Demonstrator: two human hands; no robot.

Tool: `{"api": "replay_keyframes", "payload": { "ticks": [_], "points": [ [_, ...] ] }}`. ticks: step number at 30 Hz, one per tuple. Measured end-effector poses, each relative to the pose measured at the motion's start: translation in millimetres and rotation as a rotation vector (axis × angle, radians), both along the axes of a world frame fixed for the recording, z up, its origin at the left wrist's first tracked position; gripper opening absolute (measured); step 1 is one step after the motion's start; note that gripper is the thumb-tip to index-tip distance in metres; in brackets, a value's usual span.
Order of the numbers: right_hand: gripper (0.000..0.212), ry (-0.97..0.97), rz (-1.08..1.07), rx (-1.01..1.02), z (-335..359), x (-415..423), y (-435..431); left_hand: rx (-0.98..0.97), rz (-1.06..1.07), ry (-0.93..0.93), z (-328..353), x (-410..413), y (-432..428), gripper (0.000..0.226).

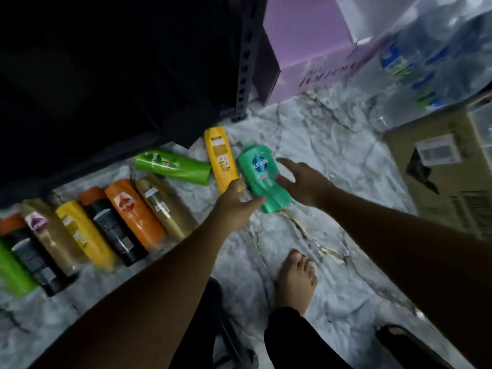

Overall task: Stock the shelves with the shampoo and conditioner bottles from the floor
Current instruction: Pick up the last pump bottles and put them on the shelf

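L hand (235, 202), R hand (303, 182), prob. holding teal bottle (262, 177)

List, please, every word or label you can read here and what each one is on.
"sunsilk": teal bottle.
"sunsilk": light green bottle.
"sunsilk", partly blurred: orange bottle.
Too blurred to read: purple box print, cardboard box label, far yellow bottle label.
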State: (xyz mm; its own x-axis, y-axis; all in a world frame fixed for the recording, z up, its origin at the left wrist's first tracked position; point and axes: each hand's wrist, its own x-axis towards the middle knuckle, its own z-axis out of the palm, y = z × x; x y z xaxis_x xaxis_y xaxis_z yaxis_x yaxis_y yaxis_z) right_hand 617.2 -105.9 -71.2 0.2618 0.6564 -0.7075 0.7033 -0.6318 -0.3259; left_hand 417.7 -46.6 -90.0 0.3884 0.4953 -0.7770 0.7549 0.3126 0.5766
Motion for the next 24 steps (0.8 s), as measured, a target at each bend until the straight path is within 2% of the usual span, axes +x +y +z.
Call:
{"api": "replay_keyframes", "payload": {
  "ticks": [4,9,12,17,19,24],
  "points": [
    [0.072,0.047,-0.114,0.081,-57,3,55,-0.08,0.176,-0.143,-62,18,-11,0.085],
    [0.092,0.126,-0.129,0.065,-102,-9,86,-0.022,0.249,-0.304,-109,27,-25,0.092],
    [0.086,0.157,-0.186,0.103,-105,-9,82,-0.025,0.292,-0.405,-133,23,-35,0.098],
    [0.07,0.325,-0.416,0.17,-62,-16,39,-0.056,0.252,-0.427,-75,6,-45,0.107],
    [0.057,0.408,-0.541,0.214,-28,-25,14,-0.068,0.191,-0.462,-38,-5,-51,0.104],
    [0.041,0.469,-0.724,0.314,88,-61,-29,-0.111,-0.013,-0.552,82,-41,-53,0.106]
  ]
}}
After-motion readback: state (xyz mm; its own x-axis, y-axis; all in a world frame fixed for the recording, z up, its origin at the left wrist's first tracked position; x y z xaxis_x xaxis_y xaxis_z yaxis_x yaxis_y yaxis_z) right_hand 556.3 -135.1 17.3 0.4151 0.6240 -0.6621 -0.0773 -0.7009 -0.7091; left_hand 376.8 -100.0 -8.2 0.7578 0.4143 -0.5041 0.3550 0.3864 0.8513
